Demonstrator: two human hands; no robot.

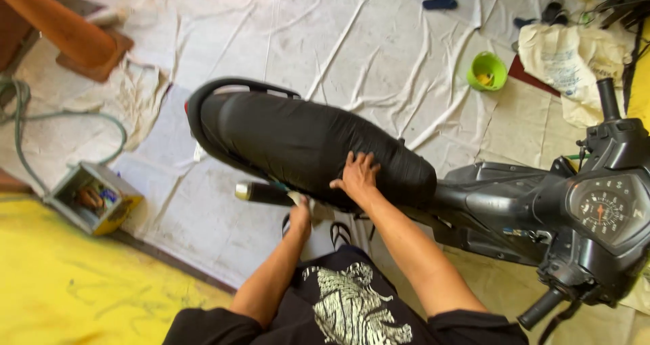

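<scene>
At the centre of the view, the long black padded motorcycle seat (305,145) sits on the black motorcycle (542,216), which stands on pale creased floor sheeting (379,40). The right hand (355,176) lies flat on the seat's near side, fingers spread apart. The left hand (300,216) is below the seat edge, closed on what appears to be a pale rag (313,208); the grip is partly hidden. The chrome-tipped exhaust pipe (261,192) lies just beside that hand. Further out: a round speedometer (601,213), a grey open box of small parts (91,199), a green plastic bowl (487,71)
</scene>
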